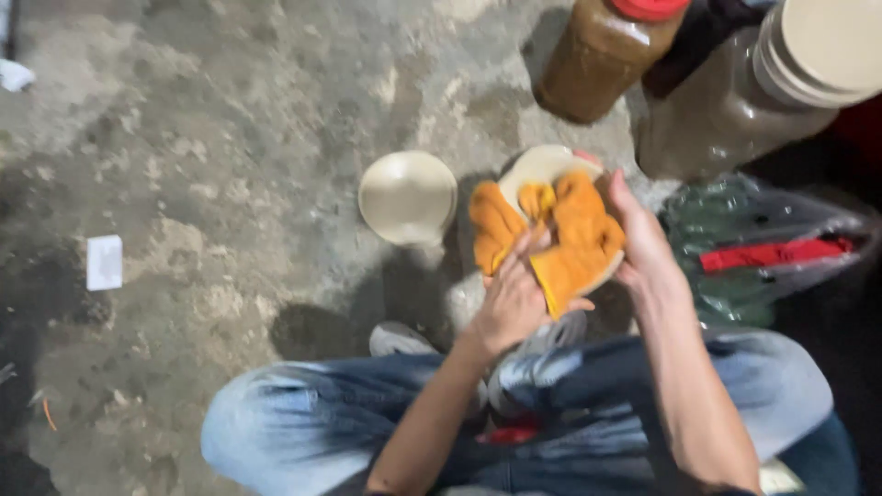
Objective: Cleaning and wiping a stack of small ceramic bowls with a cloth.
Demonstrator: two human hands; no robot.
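Left hand [514, 298] presses orange cloth [551, 234] on cream lid [542, 165], right hand [643, 243] cups lid's 3 o'clock edge; wiping seemingly midway (blurred). Second lid [407, 197] at 9 o'clock, untouched.

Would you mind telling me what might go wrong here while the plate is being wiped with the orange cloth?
1. The right hand holds the plate only at its edge while the left hand rubs the cloth on it; the plate may slip onto the concrete floor.
2. A bowl sits beside the plate and could be knocked.
3. The jar stands close behind and might tip.
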